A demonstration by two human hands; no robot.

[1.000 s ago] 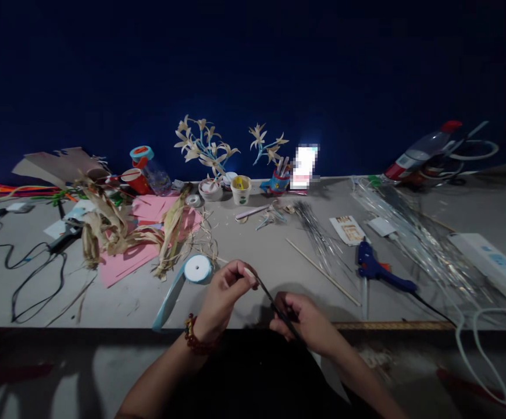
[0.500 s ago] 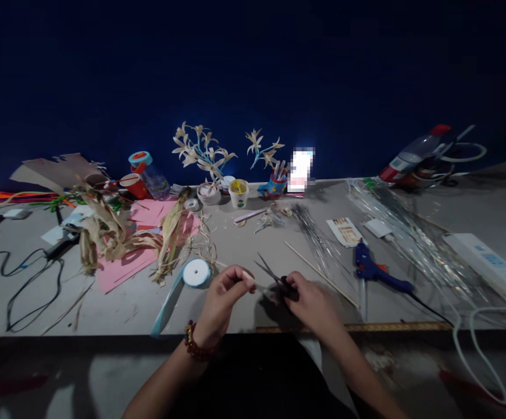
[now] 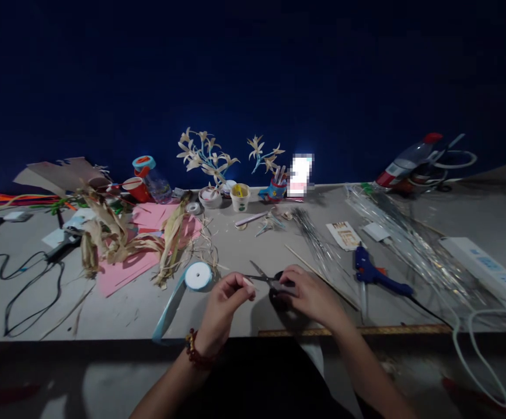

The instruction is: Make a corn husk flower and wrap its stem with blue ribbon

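Your right hand (image 3: 313,297) grips the scissors (image 3: 268,280), open blades pointing leftward from it, just beside the pale piece (image 3: 249,283) pinched in your left hand (image 3: 227,301).

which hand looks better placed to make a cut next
Probably the right hand: it holds the scissors, blades spread and pointing towards the left hand, which pinches a small pale piece.

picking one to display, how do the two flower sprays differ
The left spray is larger, with more blooms; the right spray is smaller, with fewer. The left one shows above a pale tub, the right one near a blue holder. Both have pale petals and bluish stems.
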